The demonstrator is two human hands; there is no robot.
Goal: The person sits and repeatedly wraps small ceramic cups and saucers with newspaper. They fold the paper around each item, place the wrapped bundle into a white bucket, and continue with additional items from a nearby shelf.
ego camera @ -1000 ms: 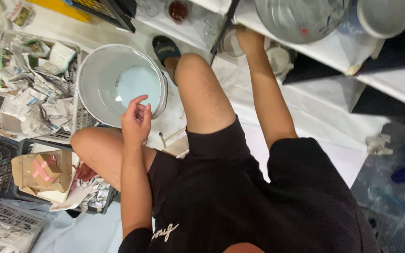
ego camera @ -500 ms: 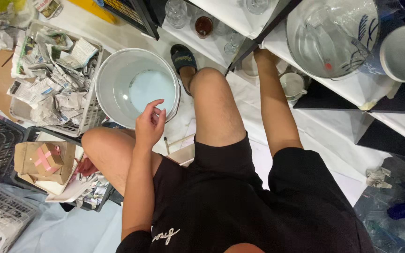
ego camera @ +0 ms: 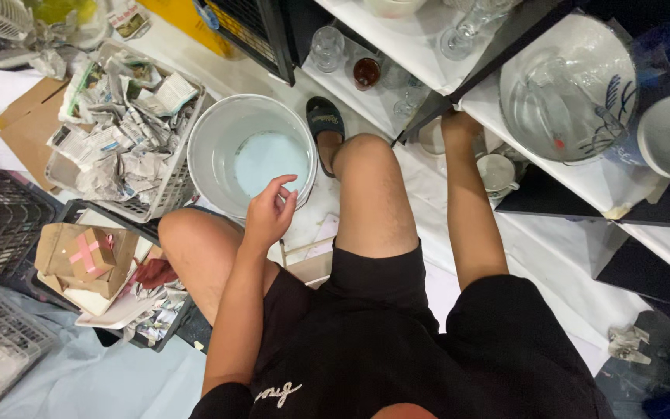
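Right hand [ego camera: 459,128] reaching under lower shelf [ego camera: 583,182] toward pale cup [ego camera: 431,138]; fingers hidden, grip cannot be told. Left hand [ego camera: 269,213] empty, fingers loosely curled, above white bucket [ego camera: 212,151]. Risk: elbow knocking neighbouring mug [ego camera: 498,172]; glassware [ego camera: 327,48] close by, breakable.

hands [ego camera: 270,214] apart, bucket [ego camera: 219,132], cup [ego camera: 497,172] perhaps

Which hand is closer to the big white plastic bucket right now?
Left. The left hand hovers empty at the rim of the white plastic bucket; the right hand reaches under the shelf beyond the knee, well apart.
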